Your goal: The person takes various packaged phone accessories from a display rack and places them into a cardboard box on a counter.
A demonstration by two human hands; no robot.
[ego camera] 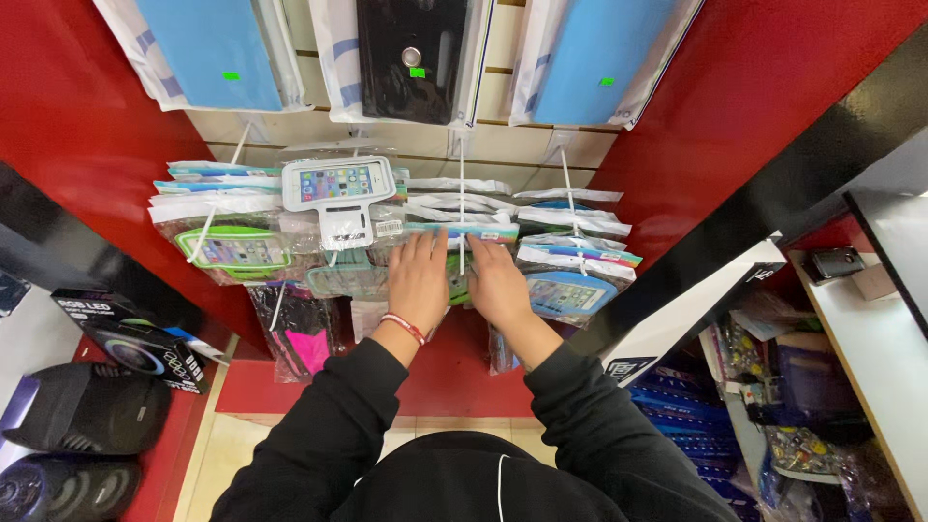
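The biggest risk sits in the display itself: the whole red-walled rack [97, 145] is crowded with bagged phone cases hanging on thin white hooks, and the rows overlap so tightly that a tug on one bag would likely drag its neighbours along. If you pull outward or sideways rather than along the hook, I'd expect several packets to slide off and drop toward the speakers [87, 406] on the floor, well below and to the left of your fingers.

Next, the white armband case [338, 188] hangs just above your left fingers, in front of the other bags; a bump from your knuckles could knock it loose.

The green-edged case [232, 249] hangs beside your left hand on its outer side, apart from it, so it is less at risk.

Your left hand [418, 280] lies flat on the stack, fingers pressed together and pointing up, resting on the bags rather than pinching any. Your right hand [498, 285] lies just beside it, fingers also close together, tips under the edge of the striped packet [464, 232].

That striped packet touches both sets of fingertips, right at the white hook [461, 184] running between your hands. Whether either thumb grips anything underneath, you cannot tell from here.
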